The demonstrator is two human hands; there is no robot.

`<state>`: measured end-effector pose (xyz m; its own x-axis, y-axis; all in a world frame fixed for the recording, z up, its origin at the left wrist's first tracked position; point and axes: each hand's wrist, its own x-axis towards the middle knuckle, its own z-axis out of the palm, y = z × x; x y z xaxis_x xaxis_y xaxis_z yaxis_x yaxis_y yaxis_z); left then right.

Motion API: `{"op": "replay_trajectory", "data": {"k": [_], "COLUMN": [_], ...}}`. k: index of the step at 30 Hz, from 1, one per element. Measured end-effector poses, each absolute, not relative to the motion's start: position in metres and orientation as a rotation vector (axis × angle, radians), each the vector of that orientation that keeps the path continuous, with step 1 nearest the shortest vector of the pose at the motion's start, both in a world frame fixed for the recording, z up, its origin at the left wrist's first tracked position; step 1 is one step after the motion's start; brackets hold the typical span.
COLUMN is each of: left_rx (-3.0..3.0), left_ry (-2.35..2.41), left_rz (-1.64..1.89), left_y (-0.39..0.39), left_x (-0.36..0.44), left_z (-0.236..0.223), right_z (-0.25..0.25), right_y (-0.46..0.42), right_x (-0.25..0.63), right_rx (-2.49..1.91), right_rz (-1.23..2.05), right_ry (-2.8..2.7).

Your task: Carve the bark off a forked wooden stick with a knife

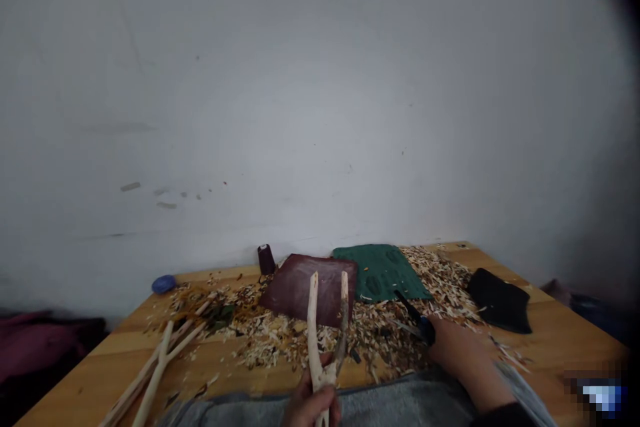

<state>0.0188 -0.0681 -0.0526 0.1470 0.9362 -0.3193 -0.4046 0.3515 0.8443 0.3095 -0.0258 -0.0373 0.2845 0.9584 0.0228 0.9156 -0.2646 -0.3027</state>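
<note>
My left hand (311, 401) is closed round the stem of a peeled, forked wooden stick (320, 333), holding it upright with its two prongs pointing away from me. My right hand (457, 347) rests on the wooden table (555, 333) among wood shavings (280, 337), closed on a dark-handled tool (415, 320) whose thin black end points up and to the left. I cannot make out what kind of tool it is.
A maroon sheet (300, 287), a green sheet (383, 270) and a black cloth (500, 299) lie farther back. A dark thread spool (266, 259) and a blue lump (164, 284) sit near the wall. Peeled sticks (160, 360) lie at left. Grey cloth (390, 403) covers my lap.
</note>
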Motion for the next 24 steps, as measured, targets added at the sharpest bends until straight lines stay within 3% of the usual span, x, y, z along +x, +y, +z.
{"op": "replay_trajectory", "data": {"k": [13, 20, 24], "left_rx": [0.767, 0.761, 0.748], "left_ry": [1.028, 0.991, 0.984], "left_rz": [1.117, 1.082, 1.113], "left_y": [-0.064, -0.061, -0.061], "left_x": [0.017, 0.017, 0.013], "left_z": [-0.063, -0.062, -0.056], "right_z": [-0.019, -0.01, -0.012], "right_y": [-0.027, -0.043, -0.049], "right_x": [0.305, 0.235, 0.214], "right_rx": [-2.22, -1.398, -1.308], "right_rz": [-0.026, 0.671, 0.665], "right_ry": [-1.718, -1.849, -1.964]}}
